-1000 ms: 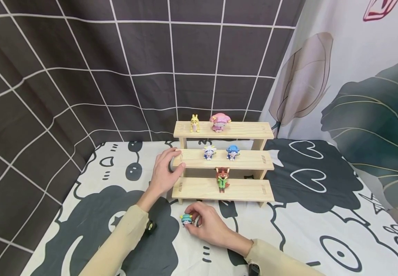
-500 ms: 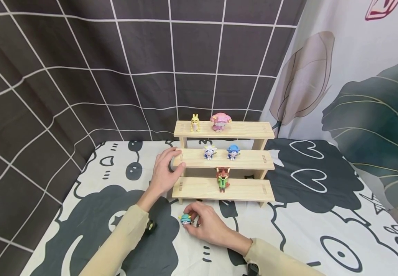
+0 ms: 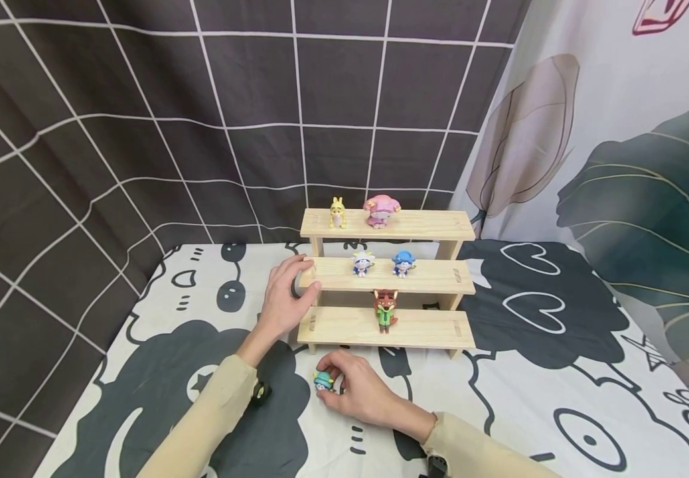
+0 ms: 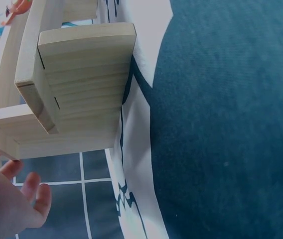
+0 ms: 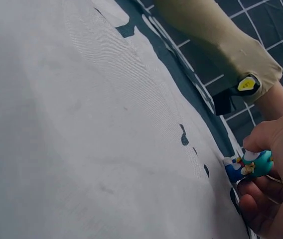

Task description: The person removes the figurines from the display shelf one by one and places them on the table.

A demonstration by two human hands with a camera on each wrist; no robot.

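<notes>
**Soft Footing, Slim Grip**

The patterned cloth (image 3: pixel 524 398) worries me first: it is probably soft underneath, so any lean on it might rock the wooden stand (image 3: pixel 383 279). That stand has no lips, and a jolt could walk things off an edge.

The left hand (image 3: pixel 283 302) holds the left end of the middle shelf (image 3: pixel 434 274), thumb at the front, fingers further back; a tug there would likely shake every tier. The right hand (image 3: pixel 359 392) is narrowed in a pinch, just in front of the bottom shelf (image 3: pixel 422 325). Raised carelessly, its knuckles could knock that front edge.

Up top, the pink figure (image 3: pixel 382 211) looks top-heavy and has the longest fall. The fox figure (image 3: pixel 385 312), tall on small feet, seems easiest to topple, nearest that busy hand. The yellow rabbit figure (image 3: pixel 336 214), white-capped figure (image 3: pixel 362 264) and blue-hatted figure (image 3: pixel 403 263) stand upright but loose.

Smallest is the teal-hatted figure (image 5: pixel 258 164), low by the cloth, caught around its head. A smooth, round hat may twist or slip in the pinch; whether its feet touch down, I can't tell.
</notes>
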